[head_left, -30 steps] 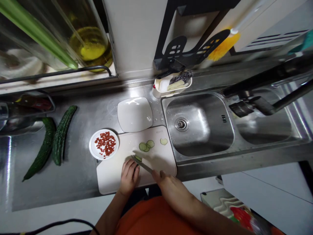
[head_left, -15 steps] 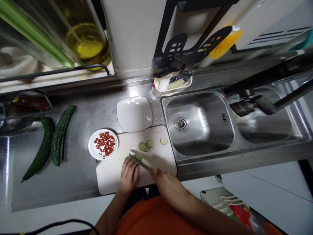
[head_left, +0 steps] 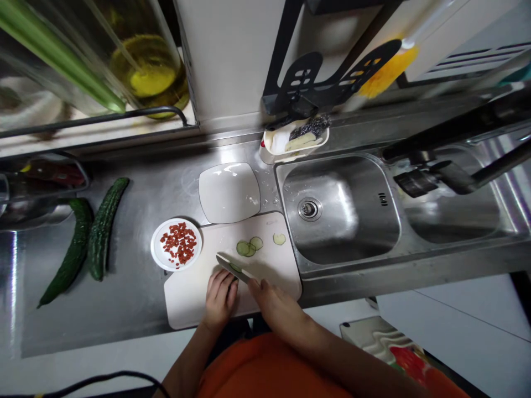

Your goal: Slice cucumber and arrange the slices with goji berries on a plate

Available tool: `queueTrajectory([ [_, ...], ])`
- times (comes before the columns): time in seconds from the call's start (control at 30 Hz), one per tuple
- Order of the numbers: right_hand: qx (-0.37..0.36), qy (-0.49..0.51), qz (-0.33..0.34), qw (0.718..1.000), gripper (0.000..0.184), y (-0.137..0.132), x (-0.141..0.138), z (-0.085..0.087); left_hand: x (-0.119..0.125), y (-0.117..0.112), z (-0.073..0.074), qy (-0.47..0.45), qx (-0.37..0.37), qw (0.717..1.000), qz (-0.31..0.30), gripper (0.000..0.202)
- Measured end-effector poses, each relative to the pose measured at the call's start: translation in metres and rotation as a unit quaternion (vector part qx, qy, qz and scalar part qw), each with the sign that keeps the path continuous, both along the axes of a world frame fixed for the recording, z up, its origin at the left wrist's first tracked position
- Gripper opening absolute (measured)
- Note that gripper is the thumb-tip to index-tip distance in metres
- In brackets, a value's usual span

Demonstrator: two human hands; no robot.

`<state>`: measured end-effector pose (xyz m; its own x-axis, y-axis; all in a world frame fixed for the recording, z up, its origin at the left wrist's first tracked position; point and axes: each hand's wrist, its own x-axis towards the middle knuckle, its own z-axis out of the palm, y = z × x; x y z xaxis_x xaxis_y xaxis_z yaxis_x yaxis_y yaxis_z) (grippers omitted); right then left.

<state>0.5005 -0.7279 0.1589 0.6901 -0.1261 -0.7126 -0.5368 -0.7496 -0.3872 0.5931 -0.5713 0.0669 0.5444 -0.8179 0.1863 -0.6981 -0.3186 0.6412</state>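
Note:
My right hand (head_left: 267, 298) is closed round the handle of a knife (head_left: 231, 268), whose blade points up and left over the white cutting board (head_left: 191, 298). Close by the blade, my left hand (head_left: 220, 293) lies with its fingers curled on a piece of cucumber, mostly hidden under them. A bit of green cucumber (head_left: 235, 268) shows along the blade. Several thin cucumber slices (head_left: 249, 247) overlap beyond the knife, and one separate slice (head_left: 279, 239) lies near the board's right edge.
A white plate (head_left: 176, 243) of chopped red pieces overlaps the board's left corner. Behind it stands a square white dish (head_left: 229, 190). Two whole cucumbers (head_left: 103, 229) lie at left. A steel sink (head_left: 340, 210) adjoins on the right, with a black faucet (head_left: 418, 179) and a sponge holder (head_left: 294, 146) behind.
The knife and my right hand have shifted slightly up and left, and the blade now stands a little higher beside my left fingers. My left hand stays in nearly the same place.

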Motion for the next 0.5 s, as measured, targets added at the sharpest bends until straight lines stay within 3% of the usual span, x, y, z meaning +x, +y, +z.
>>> queueTrajectory([
  [0.5,0.002,-0.03,-0.022,0.999,0.034,0.006,0.004,-0.028,0.0,0.0,0.002,0.002,0.001,1.0,-0.002,0.028],
])
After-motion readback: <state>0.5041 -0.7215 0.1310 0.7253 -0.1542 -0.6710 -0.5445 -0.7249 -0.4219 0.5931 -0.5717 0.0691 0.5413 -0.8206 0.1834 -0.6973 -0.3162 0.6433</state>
